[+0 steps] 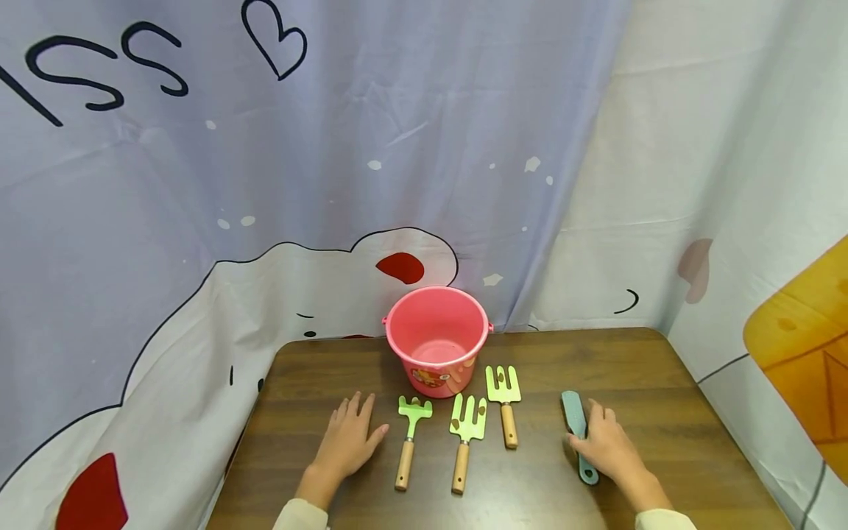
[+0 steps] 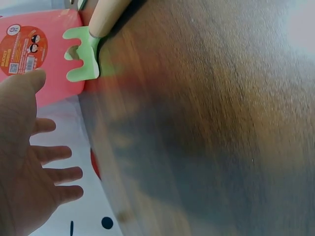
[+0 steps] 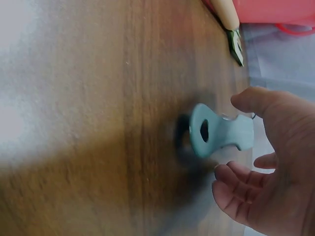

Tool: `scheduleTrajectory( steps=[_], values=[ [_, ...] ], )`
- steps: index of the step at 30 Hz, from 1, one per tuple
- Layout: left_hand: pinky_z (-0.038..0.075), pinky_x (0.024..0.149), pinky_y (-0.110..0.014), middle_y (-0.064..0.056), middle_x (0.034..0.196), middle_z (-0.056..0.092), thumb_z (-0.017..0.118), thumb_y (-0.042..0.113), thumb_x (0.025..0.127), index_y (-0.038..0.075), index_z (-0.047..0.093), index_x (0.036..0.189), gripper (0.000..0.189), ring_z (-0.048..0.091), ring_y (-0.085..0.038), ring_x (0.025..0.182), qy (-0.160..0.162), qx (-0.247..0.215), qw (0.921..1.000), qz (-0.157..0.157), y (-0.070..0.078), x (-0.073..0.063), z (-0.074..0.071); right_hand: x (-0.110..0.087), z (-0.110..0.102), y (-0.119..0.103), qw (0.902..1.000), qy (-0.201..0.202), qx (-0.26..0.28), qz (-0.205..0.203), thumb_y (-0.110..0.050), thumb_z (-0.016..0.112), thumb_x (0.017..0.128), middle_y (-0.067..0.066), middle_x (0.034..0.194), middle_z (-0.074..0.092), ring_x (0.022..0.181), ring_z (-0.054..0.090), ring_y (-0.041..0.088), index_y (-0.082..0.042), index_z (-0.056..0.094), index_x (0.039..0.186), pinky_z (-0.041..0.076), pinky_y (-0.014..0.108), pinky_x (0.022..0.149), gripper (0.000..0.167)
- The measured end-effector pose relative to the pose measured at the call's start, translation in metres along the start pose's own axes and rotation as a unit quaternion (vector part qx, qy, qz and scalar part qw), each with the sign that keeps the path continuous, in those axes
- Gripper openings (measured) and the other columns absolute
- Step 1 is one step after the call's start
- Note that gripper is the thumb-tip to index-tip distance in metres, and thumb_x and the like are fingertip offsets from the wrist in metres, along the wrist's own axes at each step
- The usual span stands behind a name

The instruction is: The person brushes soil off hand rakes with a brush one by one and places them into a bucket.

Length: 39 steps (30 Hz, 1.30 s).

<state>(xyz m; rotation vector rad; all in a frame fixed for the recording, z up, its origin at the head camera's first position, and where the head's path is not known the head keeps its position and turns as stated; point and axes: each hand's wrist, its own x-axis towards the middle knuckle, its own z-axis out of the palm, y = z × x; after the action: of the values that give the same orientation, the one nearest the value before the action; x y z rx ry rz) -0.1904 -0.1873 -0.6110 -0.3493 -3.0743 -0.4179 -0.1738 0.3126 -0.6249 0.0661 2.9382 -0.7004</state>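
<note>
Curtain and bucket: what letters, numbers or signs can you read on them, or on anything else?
Curtain: "SS", after a slanted stroke cut off at the picture's edge; then a heart.
Bucket: barcode on round label; print too small and blurred to read.
Elsewhere: none readable.

Head cam looks fwd/down; wrist cams closer, both catching bucket (image 1: 439, 366).

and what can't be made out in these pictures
Head view: middle of the blue-green tool, behind the right hand.
Left wrist view: end of rake handle, cut off by top edge.
Left wrist view: fine print on the bucket label, too small.
Right wrist view: much of the bucket, cut off at top right.
</note>
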Motion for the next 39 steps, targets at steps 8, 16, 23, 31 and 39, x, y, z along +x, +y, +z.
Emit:
scheduleTrajectory(
  steps=[8, 16, 23, 31, 39],
  values=[
    [0.038, 0.113, -0.071, -0.031, 0.156, 0.042, 0.06, 0.049, 0.102, 0.005, 0.046, 0.153, 0.069, 0.042, -0.056, 0.14, 0.002, -0.007, 1.0, -0.002, 0.008, -0.002, 0.002, -0.004, 0.01, -0.005, 0.9998, 0.001, 0.009, 0.019, -0.035, 0.074, 0.094, 0.051, 0.129, 0.043, 0.106, 0.06, 0.061, 0.024, 0.022, 0.145, 0.057, 0.062, 0.083, 0.094],
    [0.038, 0.113, -0.069, -0.031, 0.154, 0.043, 0.061, 0.049, 0.101, 0.005, 0.046, 0.153, 0.07, 0.043, -0.055, 0.14, 0.008, -0.011, 0.9999, 0.001, 0.014, -0.003, 0.004, -0.007, 0.017, -0.008, 0.9994, 0.012, 0.006, 0.032, -0.025, 0.073, 0.094, 0.042, 0.11, 0.057, 0.099, 0.064, 0.057, 0.023, 0.034, 0.13, 0.057, 0.061, 0.079, 0.071],
    [0.038, 0.115, -0.068, -0.03, 0.154, 0.044, 0.06, 0.048, 0.102, 0.004, 0.046, 0.152, 0.068, 0.043, -0.054, 0.141, 0.013, -0.01, 0.9999, 0.005, 0.017, -0.002, 0.007, -0.01, 0.014, -0.009, 0.9985, 0.025, 0.024, 0.043, -0.014, 0.07, 0.094, 0.029, 0.085, 0.058, 0.071, 0.065, 0.038, 0.015, 0.041, 0.102, 0.055, 0.05, 0.058, 0.041],
    [0.037, 0.115, -0.068, -0.03, 0.154, 0.043, 0.06, 0.047, 0.102, 0.004, 0.046, 0.152, 0.068, 0.041, -0.054, 0.142, 0.014, -0.021, 0.9997, 0.008, 0.021, -0.003, 0.007, -0.007, 0.018, -0.005, 0.9958, 0.088, 0.021, 0.012, -0.005, 0.065, 0.094, 0.03, 0.082, 0.055, 0.075, 0.064, 0.054, 0.013, 0.042, 0.095, 0.054, 0.059, 0.063, 0.03],
    [0.037, 0.115, -0.067, -0.03, 0.154, 0.043, 0.059, 0.049, 0.103, 0.004, 0.047, 0.152, 0.067, 0.042, -0.053, 0.142, 0.013, -0.023, 0.9996, 0.007, 0.026, -0.003, 0.005, -0.002, 0.008, -0.008, 0.991, 0.117, 0.056, -0.032, -0.004, 0.063, 0.098, 0.027, 0.084, 0.056, 0.078, 0.064, 0.044, 0.014, 0.045, 0.101, 0.057, 0.056, 0.068, 0.025]
  ],
)
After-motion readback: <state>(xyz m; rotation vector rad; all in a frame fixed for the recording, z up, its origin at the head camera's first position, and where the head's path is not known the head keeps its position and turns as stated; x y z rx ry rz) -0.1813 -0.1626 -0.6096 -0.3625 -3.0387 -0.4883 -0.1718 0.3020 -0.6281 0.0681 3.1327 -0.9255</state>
